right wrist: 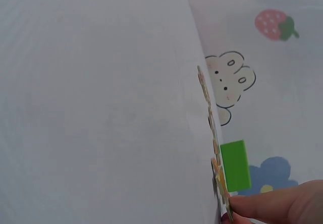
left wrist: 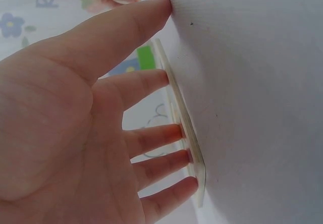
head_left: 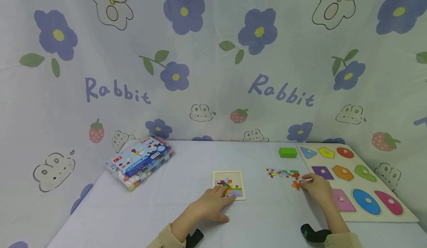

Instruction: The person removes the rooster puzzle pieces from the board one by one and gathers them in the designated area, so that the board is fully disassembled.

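My left hand (head_left: 213, 202) rests with spread fingers on a small square jigsaw tray (head_left: 243, 190), partly filled with a colourful picture. In the left wrist view the fingertips (left wrist: 174, 131) press along the tray's edge (left wrist: 182, 103), while the thumb stands apart from it. To the right, my right hand (head_left: 319, 191) pinches a thin jigsaw piece (right wrist: 229, 209) between thumb and finger; its picture side is hidden. Close beside those fingers lies an orange jigsaw piece (head_left: 295, 185). Several others, including a green-and-red piece (head_left: 295, 173), form a row behind it.
A green block (head_left: 288, 152) lies behind the loose pieces. At the right is a wooden shape board (head_left: 361, 218) with coloured knobbed shapes. A clear plastic case (head_left: 141, 162) of coloured items lies at the back left. A printed curtain (head_left: 213, 62) hangs behind the white table (head_left: 133, 214).
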Motion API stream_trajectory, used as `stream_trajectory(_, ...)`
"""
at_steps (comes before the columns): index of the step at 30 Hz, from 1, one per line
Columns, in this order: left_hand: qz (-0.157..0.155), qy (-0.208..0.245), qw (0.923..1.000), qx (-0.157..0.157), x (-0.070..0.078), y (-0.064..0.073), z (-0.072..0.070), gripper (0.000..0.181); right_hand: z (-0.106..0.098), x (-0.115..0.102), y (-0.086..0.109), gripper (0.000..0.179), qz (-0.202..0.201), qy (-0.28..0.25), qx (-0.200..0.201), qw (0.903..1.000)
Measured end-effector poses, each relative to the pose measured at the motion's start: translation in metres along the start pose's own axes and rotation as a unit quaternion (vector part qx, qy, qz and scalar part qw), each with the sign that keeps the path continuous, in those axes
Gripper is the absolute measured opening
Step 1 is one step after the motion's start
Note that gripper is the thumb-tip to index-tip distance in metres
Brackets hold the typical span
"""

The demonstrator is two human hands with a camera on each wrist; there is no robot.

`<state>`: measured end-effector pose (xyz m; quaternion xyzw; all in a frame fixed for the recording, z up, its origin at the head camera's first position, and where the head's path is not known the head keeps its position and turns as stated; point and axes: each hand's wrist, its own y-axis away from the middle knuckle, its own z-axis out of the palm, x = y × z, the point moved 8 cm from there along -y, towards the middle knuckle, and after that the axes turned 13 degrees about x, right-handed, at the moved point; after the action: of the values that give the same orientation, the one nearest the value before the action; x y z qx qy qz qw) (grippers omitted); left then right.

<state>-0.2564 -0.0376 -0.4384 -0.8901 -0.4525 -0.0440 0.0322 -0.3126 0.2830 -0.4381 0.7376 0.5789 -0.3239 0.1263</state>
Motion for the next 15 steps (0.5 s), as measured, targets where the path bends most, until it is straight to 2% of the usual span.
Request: stream_trajectory(15, -0.003, 0.012, 0.9999, -0.001, 0.0006, -0.0001, 0.0009, 0.067, 0.0046, 0.0038, -0.0041, 0.030, -0.007, 0.025, 0.027, 0.9993)
